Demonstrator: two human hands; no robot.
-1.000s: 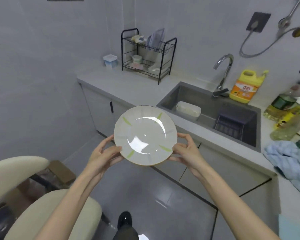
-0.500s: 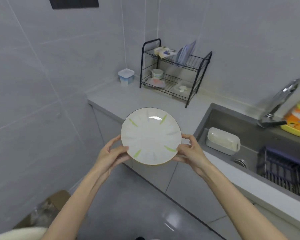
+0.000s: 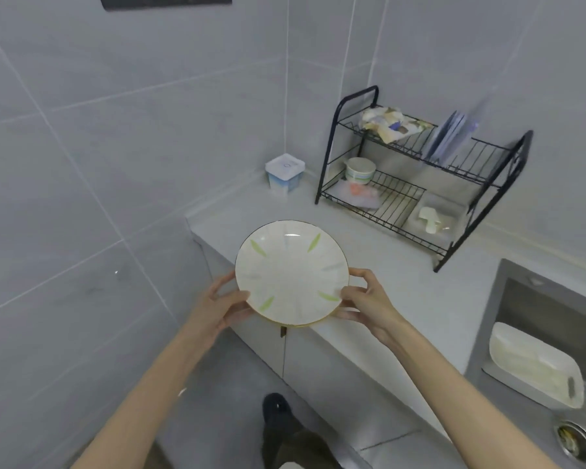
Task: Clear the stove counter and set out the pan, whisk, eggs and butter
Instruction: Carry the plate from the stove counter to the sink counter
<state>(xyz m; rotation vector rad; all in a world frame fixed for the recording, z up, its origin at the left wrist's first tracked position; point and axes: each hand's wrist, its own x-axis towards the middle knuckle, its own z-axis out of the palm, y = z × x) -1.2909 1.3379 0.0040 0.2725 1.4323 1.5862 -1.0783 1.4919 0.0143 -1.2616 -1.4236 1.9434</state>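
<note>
1. A white plate (image 3: 291,272) with green leaf marks was found held by both hands, roughly level and face up, over the near edge of the table (image 3: 420,299). Contact between plate and table could not be confirmed.
2. The left hand (image 3: 217,306) was clamped on the plate's left rim, with its fingers (image 3: 224,279) curled behind the rim and the thumb laid on the upper face. The right hand (image 3: 366,299) was closed on the right rim in the same way, its fingers (image 3: 362,274) bent round the edge.
3. A black two-tier dish rack (image 3: 420,177) was noted further back on the table and to the right of the plate. Upright plates (image 3: 450,137) and a crumpled cloth (image 3: 389,121) were seen on its upper tier and a cup (image 3: 361,169) on its lower tier. A small lidded container (image 3: 285,172) stood just beside the rack, in the corner.
4. A sink (image 3: 521,292) was recorded at the right, with a white tray (image 3: 535,363) lying in it.
5. Assessment: the clearing stage was judged to be under way, the plate being carried and not yet set down. The rack or the bare table before it was considered the likely destination.
6. The stove was not in view, so the extent of clearing could not be verified.
7. No pan, whisk, eggs or butter were observed, and their setting out was judged wholly outstanding.
</note>
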